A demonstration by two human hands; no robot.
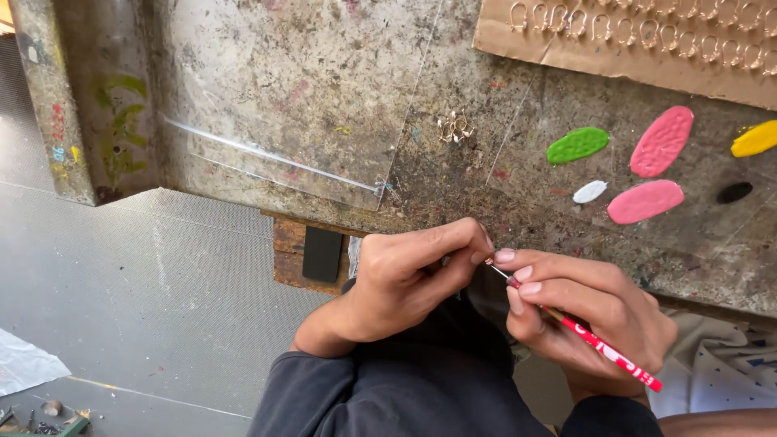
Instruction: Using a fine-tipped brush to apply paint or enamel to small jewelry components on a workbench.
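My left hand [413, 271] pinches a tiny gold-coloured metal piece [489, 260] between thumb and forefinger at the near edge of the stained worktable [324, 97]. My right hand [587, 311] holds a thin red tool with a pencil-like handle [603, 348], its tip touching the small piece. Both hands meet just below the table edge, above my dark sleeves.
Flat lumps of clay lie on the table at right: green [577, 145], two pink [662, 141], white [589, 192], yellow [754, 138] and black [734, 193]. A cardboard sheet [518, 40] carries rows of gold loops. A small pile of gold pieces [455, 127] sits mid-table. Clear plastic sheet [283, 89] lies at left.
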